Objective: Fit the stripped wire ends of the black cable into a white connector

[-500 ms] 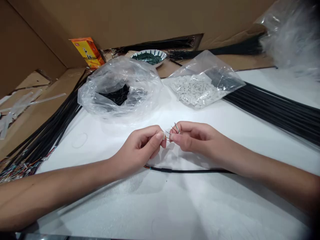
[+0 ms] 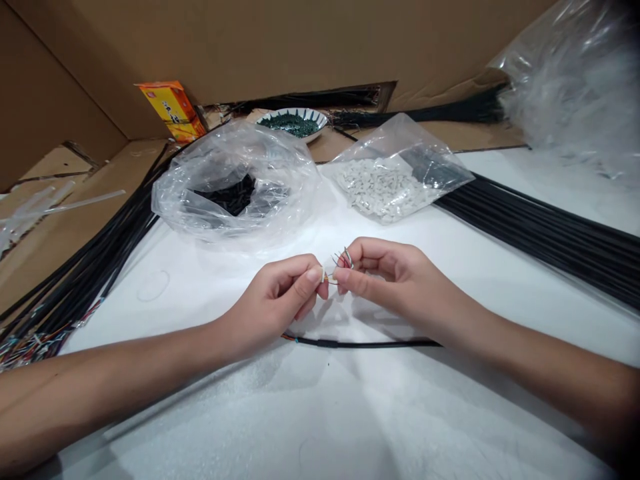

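My left hand [image 2: 280, 293] is closed in a pinch on a small white connector [image 2: 323, 274]. My right hand [image 2: 385, 273] pinches thin coloured wires [image 2: 343, 259] that fan out from its fingertips and meet the connector. The two hands touch at the fingertips above the white foam sheet [image 2: 320, 400]. A black cable [image 2: 360, 343] lies on the sheet just under my wrists, its stripped coloured end near my left hand.
A clear bag of white connectors [image 2: 390, 177] and a clear bag with black parts [image 2: 230, 187] lie behind the hands. Bundles of black cables run at left [image 2: 85, 273] and right [image 2: 545, 227]. A bowl [image 2: 293, 122], an orange box [image 2: 173, 110] and cardboard walls stand behind.
Both hands shifted slightly left and down together, still pinched on the connector and wires. The view tilted a little, so the background sits lower.
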Demonstrator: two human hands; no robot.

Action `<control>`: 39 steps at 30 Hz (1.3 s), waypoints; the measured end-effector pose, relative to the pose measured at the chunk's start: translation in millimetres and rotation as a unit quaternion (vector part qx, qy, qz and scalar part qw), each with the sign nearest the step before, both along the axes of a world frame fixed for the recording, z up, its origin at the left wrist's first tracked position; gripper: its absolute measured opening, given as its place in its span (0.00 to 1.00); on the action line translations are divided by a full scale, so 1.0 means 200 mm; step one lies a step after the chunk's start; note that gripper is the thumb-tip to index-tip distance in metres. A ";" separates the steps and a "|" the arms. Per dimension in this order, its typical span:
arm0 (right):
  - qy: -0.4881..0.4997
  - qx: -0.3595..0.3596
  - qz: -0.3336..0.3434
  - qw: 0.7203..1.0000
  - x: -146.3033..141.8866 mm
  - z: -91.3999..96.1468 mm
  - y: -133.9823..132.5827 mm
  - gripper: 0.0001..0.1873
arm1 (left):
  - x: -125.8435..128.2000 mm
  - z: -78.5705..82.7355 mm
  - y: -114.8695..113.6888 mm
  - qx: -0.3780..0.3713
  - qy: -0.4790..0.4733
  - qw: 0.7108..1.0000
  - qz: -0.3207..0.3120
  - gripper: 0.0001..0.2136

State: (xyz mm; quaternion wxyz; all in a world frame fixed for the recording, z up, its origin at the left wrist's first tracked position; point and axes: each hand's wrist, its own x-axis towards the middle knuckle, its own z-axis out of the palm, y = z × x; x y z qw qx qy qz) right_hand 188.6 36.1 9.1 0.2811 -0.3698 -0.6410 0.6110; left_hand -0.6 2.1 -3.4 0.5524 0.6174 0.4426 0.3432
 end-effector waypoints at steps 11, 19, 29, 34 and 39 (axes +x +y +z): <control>-0.068 0.142 -0.037 0.987 -0.01 0.04 -0.06 0.10 | -0.01 -0.01 0.00 -0.022 -0.087 0.996 -0.028 0.15; -0.067 0.110 -0.033 0.991 -0.01 0.07 -0.07 0.09 | -0.02 -0.01 -0.02 -0.002 -0.053 0.999 -0.011 0.16; -0.035 0.052 -0.036 0.997 -0.02 0.05 -0.09 0.11 | -0.01 0.00 -0.03 0.058 0.010 0.998 0.029 0.17; -0.020 0.061 -0.044 0.997 -0.04 0.03 -0.11 0.11 | 0.00 0.01 -0.04 0.071 0.016 0.996 0.043 0.17; -0.007 0.074 -0.052 0.996 -0.05 0.02 -0.11 0.10 | 0.00 0.00 -0.05 0.088 0.014 0.995 0.053 0.17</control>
